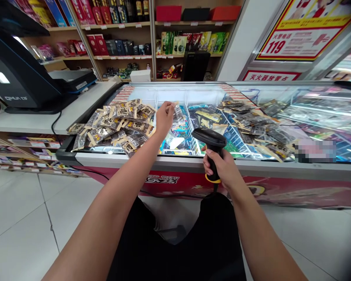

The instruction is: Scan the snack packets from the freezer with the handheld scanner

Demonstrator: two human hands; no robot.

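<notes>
My left hand (164, 119) is closed on the edge of a small snack packet (179, 114), held above the glass top of a chest freezer (193, 163). My right hand (222, 166) grips a black and yellow barcode scanner (211, 138) by its handle, its head pointing away and to the left. Left of my left hand lies a heaped pile of similar snack packets (117, 121) with beige ends and dark printing. A second pile of packets (259, 127) is spread over the glass to the right of the scanner.
At the left a dark checkout terminal (26, 84) stands on a white counter (32, 121); a black cable (90, 172) runs down from there along the freezer front. Stocked shelves (119, 25) rise behind the freezer. Frozen goods (206, 115) show through the glass. A red-and-yellow sign (298, 43) hangs at right.
</notes>
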